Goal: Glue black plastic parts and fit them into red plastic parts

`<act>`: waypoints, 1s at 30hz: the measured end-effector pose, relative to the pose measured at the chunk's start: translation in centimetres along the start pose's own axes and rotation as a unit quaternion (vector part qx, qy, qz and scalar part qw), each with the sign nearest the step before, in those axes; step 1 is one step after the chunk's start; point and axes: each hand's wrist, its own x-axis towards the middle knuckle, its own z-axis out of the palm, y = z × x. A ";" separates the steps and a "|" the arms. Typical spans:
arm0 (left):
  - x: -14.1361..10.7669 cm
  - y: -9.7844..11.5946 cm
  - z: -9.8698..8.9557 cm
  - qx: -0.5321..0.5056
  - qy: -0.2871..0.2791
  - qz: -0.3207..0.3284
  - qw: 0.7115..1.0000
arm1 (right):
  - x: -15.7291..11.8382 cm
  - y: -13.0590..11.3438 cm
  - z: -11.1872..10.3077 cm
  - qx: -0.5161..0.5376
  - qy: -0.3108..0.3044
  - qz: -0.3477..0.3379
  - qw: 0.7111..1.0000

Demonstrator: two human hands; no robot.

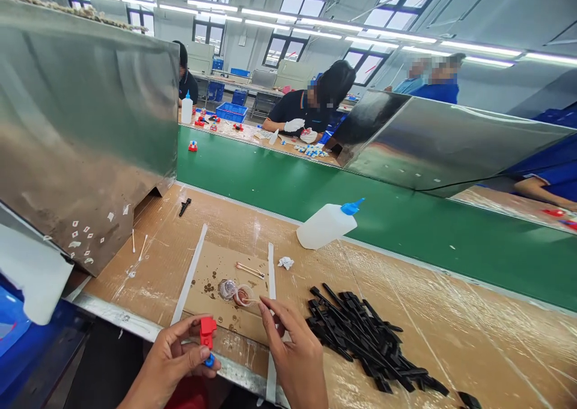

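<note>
Cup (240, 287) left of parts heap (360, 335)

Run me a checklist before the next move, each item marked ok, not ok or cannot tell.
1. Red-and-blue piece held in the left hand: ok, gripped between thumb and fingers.
2. Thin stick held in the right hand: ok, pinched at its near end.
3. Small round cup open at the stick's far end: ok, reddish-brown inside.
4. Stick's tip loaded: cannot tell, too small to make out.
5. Cardboard sheet clean around the cup: not ok, brown spots dot it.
6. White bottle clear of both hands: ok, it sits farther back.
</note>
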 end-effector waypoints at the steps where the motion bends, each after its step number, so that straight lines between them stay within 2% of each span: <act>1: -0.1 0.1 0.1 0.003 0.005 -0.003 1.000 | -0.3 0.1 -0.1 0.017 0.007 0.024 1.000; 3: -0.3 0.1 0.2 0.011 0.017 -0.008 1.000 | -0.9 0.2 -0.3 0.090 0.014 0.108 0.990; 4: -0.4 0.1 0.3 0.016 0.023 -0.010 1.000 | -1.2 0.2 -0.4 0.154 0.011 0.167 0.974; 5: -0.4 0.0 0.3 0.021 0.028 -0.009 0.999 | -1.5 0.1 -0.5 0.233 0.005 0.229 0.945; 7: -0.4 -0.2 0.2 0.027 0.030 -0.006 0.999 | -1.9 -0.3 -0.7 0.402 -0.009 0.330 0.854; 9: -0.3 -0.4 0.0 0.030 0.024 -0.003 0.999 | -2.1 -0.8 -0.8 0.522 -0.017 0.378 0.765; 11: -0.2 -0.7 0.0 0.031 0.018 -0.005 0.999 | -2.2 -1.3 -0.9 0.583 -0.022 0.393 0.710; 13: -0.1 -0.9 0.0 0.032 0.017 -0.009 0.999 | -2.4 -1.5 -0.9 0.612 -0.028 0.394 0.685; 14: -0.1 -1.0 0.1 0.033 0.019 -0.011 0.999 | -2.6 -1.5 -0.9 0.616 -0.029 0.391 0.683; 16: -0.2 -1.1 0.4 0.030 0.025 -0.015 0.999 | -3.1 -1.2 -1.0 0.603 -0.021 0.379 0.702; 21: -0.3 -0.8 0.8 0.025 0.024 -0.016 0.999 | -5.0 0.9 -1.5 0.464 0.004 0.353 0.812; 23: -0.4 -0.5 0.8 0.031 0.023 -0.009 0.999 | -5.6 1.6 -1.8 0.411 0.017 0.340 0.846; 25: -0.5 -0.2 0.8 0.037 0.032 -0.011 0.999 | -6.1 1.9 -1.9 0.377 0.052 0.333 0.863; 30: -0.4 -0.3 0.5 0.041 0.044 -0.010 0.998 | -7.1 2.1 -1.9 0.329 0.128 0.320 0.879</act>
